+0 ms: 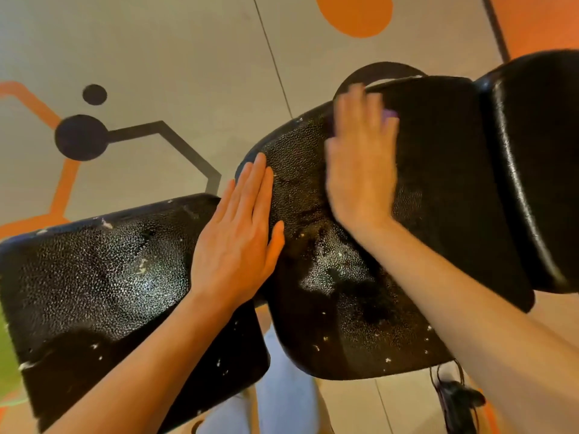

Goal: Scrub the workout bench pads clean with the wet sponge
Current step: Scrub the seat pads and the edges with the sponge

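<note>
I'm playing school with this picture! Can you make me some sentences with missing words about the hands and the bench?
1. The sponge peeking out under the right hand is ____ in colour.
2. The left hand lies ____ on the pads, fingers straight.
3. The bench pads are ____ in colour.
4. The big round spot at the top is ____.

Missing words: purple; flat; black; orange

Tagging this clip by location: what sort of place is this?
Probably a gym or fitness studio. Black padded bench pads with a textured, wet-looking surface fill the view, a grey floor carries orange and black hexagon-and-dot graphics, and the right hand presses a purple sponge on the pad.
</note>
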Tool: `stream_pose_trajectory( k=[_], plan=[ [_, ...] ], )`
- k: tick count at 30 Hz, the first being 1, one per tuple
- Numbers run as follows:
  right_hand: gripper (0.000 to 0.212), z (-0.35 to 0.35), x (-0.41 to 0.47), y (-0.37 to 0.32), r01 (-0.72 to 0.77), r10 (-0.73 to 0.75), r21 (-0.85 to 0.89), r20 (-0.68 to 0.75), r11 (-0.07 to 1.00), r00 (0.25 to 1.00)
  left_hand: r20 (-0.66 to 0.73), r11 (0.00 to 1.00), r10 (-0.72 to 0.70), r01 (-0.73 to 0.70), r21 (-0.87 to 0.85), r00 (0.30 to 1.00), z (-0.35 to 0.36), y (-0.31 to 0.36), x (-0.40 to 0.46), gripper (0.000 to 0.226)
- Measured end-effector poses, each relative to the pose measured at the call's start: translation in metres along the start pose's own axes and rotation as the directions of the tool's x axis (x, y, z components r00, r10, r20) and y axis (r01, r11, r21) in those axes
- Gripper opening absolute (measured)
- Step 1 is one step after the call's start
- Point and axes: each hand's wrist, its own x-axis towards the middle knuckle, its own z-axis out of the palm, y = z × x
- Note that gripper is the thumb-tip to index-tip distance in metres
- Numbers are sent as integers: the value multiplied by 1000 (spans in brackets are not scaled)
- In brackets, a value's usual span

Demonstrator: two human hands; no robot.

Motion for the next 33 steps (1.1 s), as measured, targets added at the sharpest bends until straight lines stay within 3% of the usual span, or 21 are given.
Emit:
stream_pose_trajectory(
  k=[2,4,5,7,9,10,11,13,15,16,17,18,20,21,22,23,25,27,30,33],
  plan=[
    [53,5,-5,-18,353,-355,45,65,934,932,1,1000,3,-3,7,1000,0,0,1,69],
    [53,3,3,10,488,-482,-9,142,873,864,2,1000,10,-10,3,1000,0,0,1,68],
    [55,4,9,35,438,-428,-37,151,898,891,4,1000,9,-9,1,1000,0,0,1,68],
    [59,2,18,81,98,-95,-24,120,995,988,2,1000,6,-6,-4,1000,0,-1,0,69],
    [58,-2,18,87,-265,262,43,54,963,963,-2,1000,5,-5,-16,1000,0,-1,1,68],
    [57,-3,14,66,-312,311,48,15,949,950,-1,1000,5,-5,-29,1000,-1,-1,0,68],
    [57,1,9,41,-257,257,33,-10,966,966,1,999,5,-5,-42,1000,-3,-2,0,68],
    [54,5,-6,-10,105,-105,27,6,994,994,-6,999,7,-7,-44,1000,-9,-6,-3,68],
    [52,4,-17,-23,479,-489,106,108,871,866,-13,999,-32,32,-37,999,-17,-15,-14,68],
    [52,2,-16,-10,558,-571,122,135,820,810,-10,997,-67,67,-42,998,-20,-21,-24,68],
    [52,1,-14,11,549,-561,118,140,828,816,-2,994,-98,98,-49,995,-22,-27,-33,68],
    [52,0,-11,34,454,-463,94,140,886,875,7,992,-115,116,-51,993,-23,-31,-42,68],
    [52,-6,-7,64,87,-96,76,114,993,989,24,993,-114,115,-33,993,-22,-36,-55,67],
    [53,-8,-8,60,-80,72,87,92,993,993,29,994,-107,107,-23,994,-21,-37,-57,67],
    [53,-8,-10,40,-154,149,86,58,984,987,30,994,-105,105,-22,994,-19,-37,-58,67],
    [54,-5,-12,13,-121,119,65,32,991,992,27,994,-106,107,-25,994,-19,-37,-57,67],
    [52,4,-20,-43,166,-169,81,35,983,985,17,995,-102,102,-21,995,-19,-37,-56,66],
    [49,8,-22,-64,409,-416,143,21,901,909,7,995,-96,96,-12,995,-19,-37,-57,66],
    [50,6,-55,-44,430,-442,157,55,889,895,-13,996,-83,83,-17,996,-20,-36,-57,65],
    [52,-9,-134,-23,486,-510,158,211,860,834,-25,997,-71,71,-23,997,-21,-35,-58,63]
  ],
)
